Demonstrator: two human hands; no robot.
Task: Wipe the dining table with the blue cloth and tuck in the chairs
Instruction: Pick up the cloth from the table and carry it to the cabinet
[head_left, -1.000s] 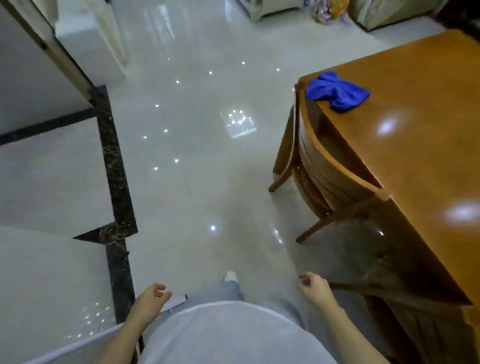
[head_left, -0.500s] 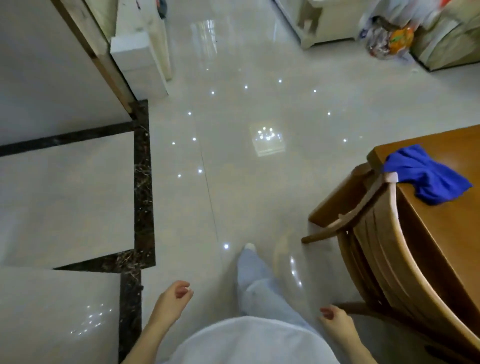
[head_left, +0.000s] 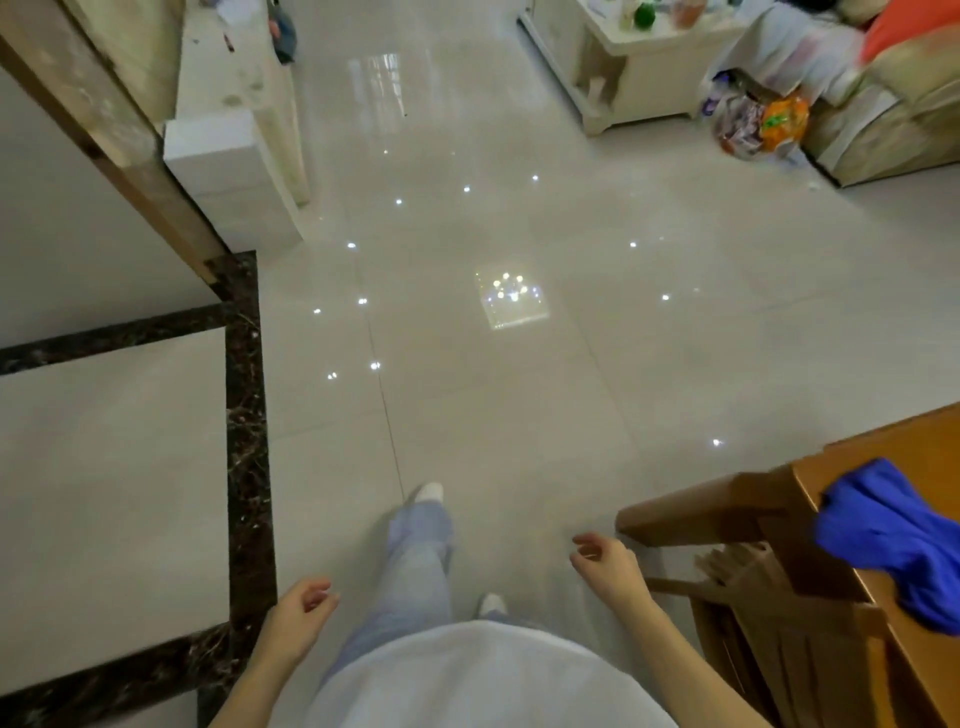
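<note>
The left hand (head_left: 298, 618) is seen at the lower centre of the frame, fingers loosely curled and nothing held in it. The right hand (head_left: 608, 564) is seen to the right of it, likewise loosely curled and empty. The 2 hands are held well apart, on either side of legs in pale blue jeans (head_left: 415, 561), and neither touches any furniture.

Just right of the right hand, the curved back of a brown wooden chair (head_left: 691, 512) is seen, set close against the edge of the orange-brown wooden dining table (head_left: 883, 447) at the lower right of the frame. The crumpled blue cloth (head_left: 893, 540) lies on the table near that edge, close to the chair's top rail and apart from both hands.

As a judgement, the task appears to be at its start. The cloth is not picked up, so the wiping is taken as left to do. Whether this chair is fully tucked in cannot be told, since most of the table is cut off by the frame.

Counted: 2 hands, 1 cloth, 1 table, 1 chair. Beyond them a glossy pale tiled floor (head_left: 519, 389) with 1 dark marble border strip (head_left: 244, 415) is shown, and 1 white cabinet (head_left: 639, 78) stands at the upper right.
</note>
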